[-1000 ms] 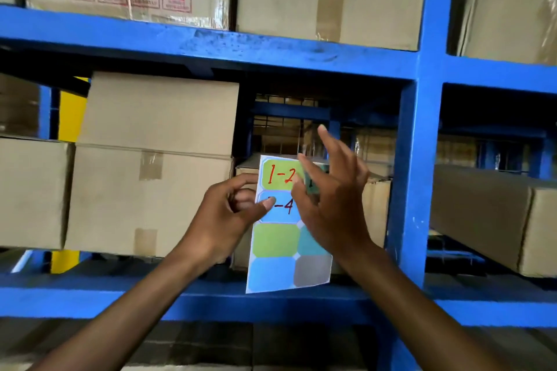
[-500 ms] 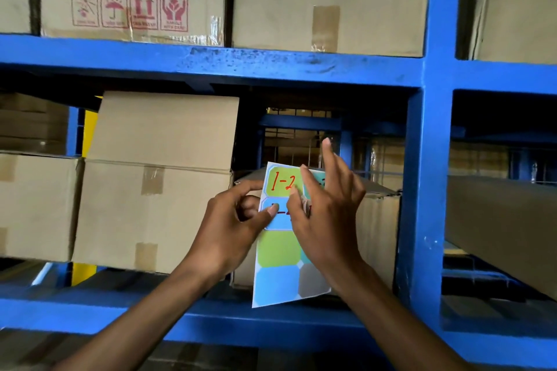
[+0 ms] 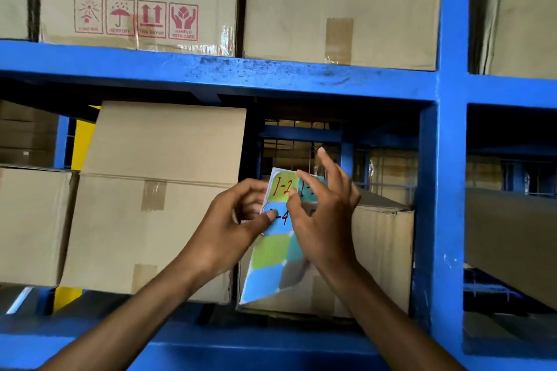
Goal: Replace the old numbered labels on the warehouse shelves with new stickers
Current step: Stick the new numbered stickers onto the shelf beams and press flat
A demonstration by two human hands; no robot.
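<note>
A sticker sheet (image 3: 271, 253) with green, blue and grey labels hangs in front of the middle shelf bay. Red handwriting reads 1-2 on the top green label and ends in 4 on the blue label below. My left hand (image 3: 229, 229) pinches the sheet's left edge, thumb on the blue label. My right hand (image 3: 322, 220) covers the sheet's right half, thumb tip and forefinger at the top green label's (image 3: 281, 187) right edge, other fingers spread upward. The blue shelf beam (image 3: 271, 75) runs across above the hands; I see no label on it.
Cardboard boxes (image 3: 156, 196) fill the middle shelf left of and behind the sheet, and more boxes (image 3: 340, 6) stand on the upper shelf. A blue upright post (image 3: 449, 190) rises just right of my hands. The lower beam (image 3: 241, 349) crosses under my forearms.
The view has tilted upward, so more of the upper shelf shows. Both hands keep the sheet and the right thumb has shifted from the blue label up to the 1-2 label's edge.
</note>
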